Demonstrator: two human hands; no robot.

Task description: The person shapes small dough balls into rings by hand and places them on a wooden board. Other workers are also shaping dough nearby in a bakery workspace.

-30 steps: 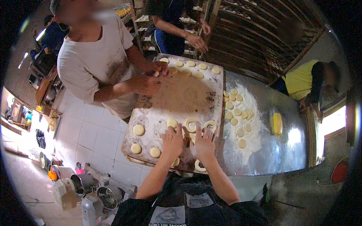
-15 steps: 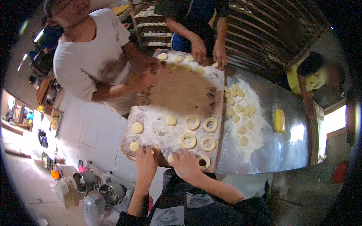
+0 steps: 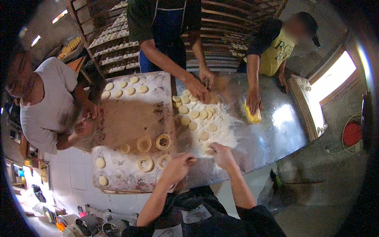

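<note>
My left hand [image 3: 176, 169] is closed at the right edge of the floured board, with what looks like a dough piece [image 3: 192, 161] at its fingertips, partly shadowed. To its right, my right hand [image 3: 225, 157] pinches a pale round dough disc [image 3: 207, 148] over the floured metal table. Several dough rings [image 3: 145, 163] lie on the board [image 3: 130, 179] beside my left hand. Beyond my right hand, several flat dough discs [image 3: 203, 136] rest in a patch of white flour [image 3: 221, 134].
Across the table, a co-worker's hands [image 3: 199, 90] work by the dough discs. Another person's hand [image 3: 253, 102] presses a yellow block [image 3: 253, 115] on the metal table [image 3: 272, 138]. A person in a white shirt [image 3: 49, 106] stands left of the board. Trays of dough [image 3: 114, 43] fill a rack behind.
Both my hands have moved from the board's near edge rightward, the right one now over the metal table. My view has turned right. A hand now rests on the yellow block.
</note>
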